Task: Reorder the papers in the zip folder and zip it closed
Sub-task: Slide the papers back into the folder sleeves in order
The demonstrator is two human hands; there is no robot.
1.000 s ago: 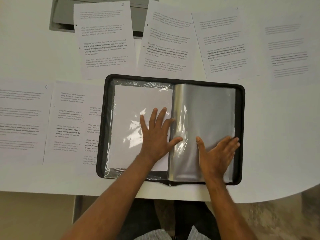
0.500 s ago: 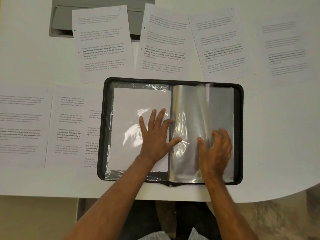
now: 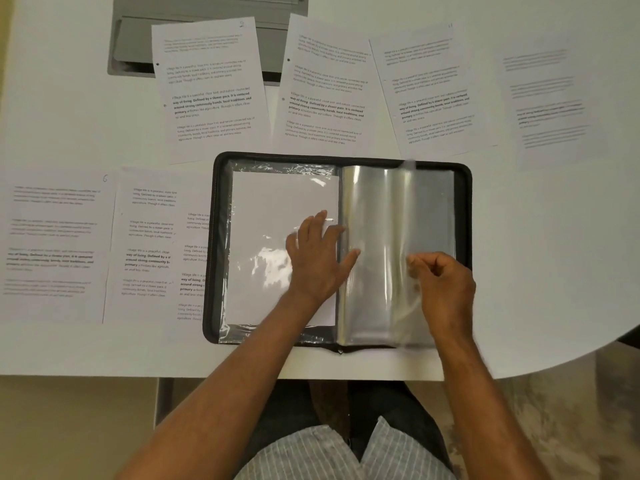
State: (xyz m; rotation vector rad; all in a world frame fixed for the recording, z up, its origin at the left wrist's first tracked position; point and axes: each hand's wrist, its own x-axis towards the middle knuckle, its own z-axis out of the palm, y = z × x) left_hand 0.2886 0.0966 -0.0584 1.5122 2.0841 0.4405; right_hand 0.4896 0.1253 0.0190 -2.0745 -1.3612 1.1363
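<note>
I see the black zip folder (image 3: 464, 209) lying open flat on the white table (image 3: 554, 271), near its front edge. My left hand (image 3: 317, 258) rests palm down on the folder's left page, a clear sleeve with a blank white sheet (image 3: 273, 216) inside it; the fingers are straight and spread, the thumb reaching toward the spine, and they hold nothing. My right hand (image 3: 446, 285) is over the lower part of the right page, its fingers curled, with thumb and fingertips pinching the edge of a clear plastic sleeve (image 3: 398, 220) that stands lifted off the stack of empty sleeves beneath it. The lifted sleeve is blurred, so I cannot tell whether one sleeve or more is pinched. Printed sheets lie around the folder: three printed pages (image 3: 207, 88) in a row just beyond its far edge, a fourth paler page (image 3: 547, 105) to the far right, and on the left overlapping pages (image 3: 149, 244) partly tucked under the folder's left border. A grey tray (image 3: 131, 39) lies at the table's far side, partly covered by the pages.
</note>
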